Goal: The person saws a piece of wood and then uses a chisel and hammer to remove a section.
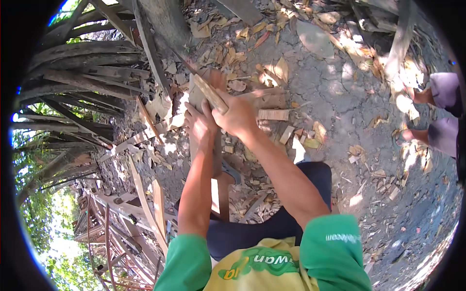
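My right hand (234,114) is closed around the pale wooden handle (209,93) of a long tool whose thin, dark end (182,60) points up and left. Just left of it, my left hand (202,123) has its fingers over a narrow wooden board (216,160), gripping it. The board runs toward me between my forearms. A blurred reddish shape beside the tool's upper part is too unclear to name. A small wood block (273,114) lies on the ground right of my right hand.
Stacked branches and planks (82,82) line the left, beside a tree trunk (167,22) at the top. Loose slats (143,194) lie lower left. Dry leaves and chips lie on the cracked dirt (335,131). Another person's legs (437,133) show at the right edge.
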`<action>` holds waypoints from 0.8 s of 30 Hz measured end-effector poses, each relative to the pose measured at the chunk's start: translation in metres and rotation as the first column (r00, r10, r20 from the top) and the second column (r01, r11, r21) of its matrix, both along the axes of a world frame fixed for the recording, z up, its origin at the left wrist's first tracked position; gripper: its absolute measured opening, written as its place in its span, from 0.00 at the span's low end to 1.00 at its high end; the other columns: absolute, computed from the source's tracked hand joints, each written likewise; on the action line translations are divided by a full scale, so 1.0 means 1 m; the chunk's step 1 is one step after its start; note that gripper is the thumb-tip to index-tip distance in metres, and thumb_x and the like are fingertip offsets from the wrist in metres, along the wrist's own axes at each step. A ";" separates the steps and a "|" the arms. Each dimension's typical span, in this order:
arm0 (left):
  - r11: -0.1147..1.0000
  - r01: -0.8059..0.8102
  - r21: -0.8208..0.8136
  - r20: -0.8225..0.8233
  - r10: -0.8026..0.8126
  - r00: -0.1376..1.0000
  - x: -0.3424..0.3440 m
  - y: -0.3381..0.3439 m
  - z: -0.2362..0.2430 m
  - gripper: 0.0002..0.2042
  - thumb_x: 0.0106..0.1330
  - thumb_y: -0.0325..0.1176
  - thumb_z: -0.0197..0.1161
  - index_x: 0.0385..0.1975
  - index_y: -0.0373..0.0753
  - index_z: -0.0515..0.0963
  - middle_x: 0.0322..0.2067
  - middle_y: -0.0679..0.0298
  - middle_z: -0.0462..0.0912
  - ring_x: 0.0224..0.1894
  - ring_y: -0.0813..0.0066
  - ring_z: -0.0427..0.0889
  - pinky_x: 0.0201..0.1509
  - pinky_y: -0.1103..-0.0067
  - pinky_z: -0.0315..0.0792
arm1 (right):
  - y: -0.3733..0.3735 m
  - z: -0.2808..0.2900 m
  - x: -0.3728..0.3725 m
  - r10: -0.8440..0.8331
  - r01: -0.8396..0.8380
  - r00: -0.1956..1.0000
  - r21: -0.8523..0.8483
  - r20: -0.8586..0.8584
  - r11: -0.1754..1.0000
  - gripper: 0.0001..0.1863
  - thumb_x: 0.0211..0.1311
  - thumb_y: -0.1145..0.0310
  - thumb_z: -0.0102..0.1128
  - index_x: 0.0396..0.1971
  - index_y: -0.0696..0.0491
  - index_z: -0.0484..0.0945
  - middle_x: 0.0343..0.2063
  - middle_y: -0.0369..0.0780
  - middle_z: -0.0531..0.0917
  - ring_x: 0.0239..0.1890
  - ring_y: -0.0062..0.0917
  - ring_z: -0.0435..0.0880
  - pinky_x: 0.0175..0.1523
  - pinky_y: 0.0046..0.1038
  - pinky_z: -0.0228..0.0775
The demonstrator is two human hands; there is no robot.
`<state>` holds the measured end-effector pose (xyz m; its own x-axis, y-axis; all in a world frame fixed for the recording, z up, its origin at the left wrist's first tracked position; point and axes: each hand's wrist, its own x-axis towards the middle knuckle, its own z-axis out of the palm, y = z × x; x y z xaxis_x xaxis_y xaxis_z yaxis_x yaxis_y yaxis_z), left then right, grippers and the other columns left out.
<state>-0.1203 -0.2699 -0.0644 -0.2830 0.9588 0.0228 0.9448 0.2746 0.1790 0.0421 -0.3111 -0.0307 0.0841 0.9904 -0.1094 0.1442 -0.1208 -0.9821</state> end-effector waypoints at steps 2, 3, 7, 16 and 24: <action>1.000 0.022 0.011 0.040 -0.023 0.999 0.004 -0.004 0.010 0.42 0.75 0.62 0.46 0.75 0.29 0.55 0.65 0.39 0.69 0.66 0.37 0.69 0.68 0.49 0.62 | -0.024 0.017 0.010 -0.034 0.035 0.999 0.049 -0.027 0.998 0.26 0.60 0.60 0.65 0.59 0.48 0.78 0.30 0.52 0.86 0.33 0.53 0.86 0.39 0.48 0.78; 1.000 -0.015 -0.011 0.017 0.016 1.000 0.008 0.003 0.010 0.42 0.75 0.62 0.46 0.74 0.29 0.55 0.65 0.39 0.70 0.66 0.38 0.69 0.69 0.49 0.61 | -0.064 0.028 0.024 -0.040 0.045 0.997 -0.069 0.068 0.997 0.30 0.59 0.62 0.65 0.63 0.48 0.76 0.33 0.52 0.86 0.35 0.54 0.86 0.41 0.47 0.79; 0.999 -0.026 0.040 0.000 0.026 1.000 0.010 0.000 0.004 0.42 0.76 0.62 0.46 0.74 0.29 0.56 0.65 0.41 0.69 0.66 0.40 0.69 0.69 0.50 0.61 | -0.237 0.050 0.090 -0.005 0.013 0.994 -0.070 0.113 0.997 0.39 0.53 0.75 0.67 0.69 0.52 0.71 0.40 0.49 0.87 0.37 0.43 0.89 0.44 0.35 0.81; 0.998 0.033 0.049 0.005 -0.033 0.999 0.003 0.000 0.004 0.40 0.77 0.61 0.45 0.74 0.29 0.55 0.63 0.40 0.70 0.65 0.39 0.70 0.66 0.50 0.65 | -0.004 -0.008 -0.004 0.003 -0.002 0.999 -0.005 0.032 1.000 0.28 0.59 0.57 0.67 0.60 0.45 0.78 0.33 0.52 0.86 0.38 0.51 0.86 0.42 0.47 0.79; 0.993 0.007 0.122 -0.078 0.003 0.997 -0.002 0.000 -0.017 0.41 0.76 0.63 0.45 0.76 0.34 0.54 0.65 0.42 0.70 0.65 0.40 0.70 0.67 0.50 0.64 | -0.235 0.033 0.084 -0.048 0.050 0.998 -0.037 0.039 0.998 0.40 0.53 0.77 0.66 0.71 0.48 0.70 0.36 0.49 0.87 0.36 0.43 0.90 0.45 0.32 0.81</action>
